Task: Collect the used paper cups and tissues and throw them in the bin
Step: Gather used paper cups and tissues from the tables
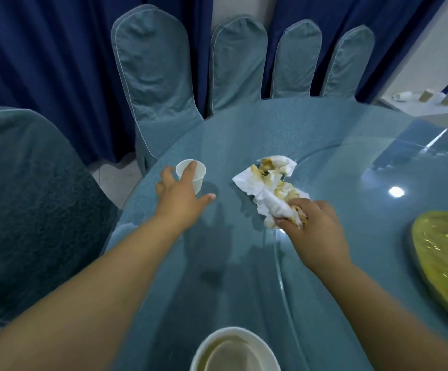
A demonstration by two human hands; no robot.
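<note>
The step in hand looks like the gathering of rubbish from the glass-topped table point(244, 269), with one piece secured and a second about to be taken. The small white paper cup point(200, 178) stands upright near the table's far left edge, and everything else is best placed from it. The left hand point(180, 195) is at the cup on its near side, fingers spread and straight, one finger lying across the cup's mouth and the thumb out to the right of it; nothing is closed round the cup yet, and whether the finger touches the rim cannot be told. To the right of the cup, well apart from it, the right hand point(312, 223) pinches the near end of a crumpled, brown-stained tissue point(267, 183), fingers curled round it while the rest of the sheet fans out toward the cup's side. Nearer the person than the cup sits a large white bowl point(204, 349); far to the right of the cup lies a yellow plate point(437, 245). No bin is in view. The next move, as I judge it, calls for closing the left fingers round the cup wall lightly, since thin paper crushes, and keeping it upright in case any liquid remains, then carrying both items off to find the bin
</note>
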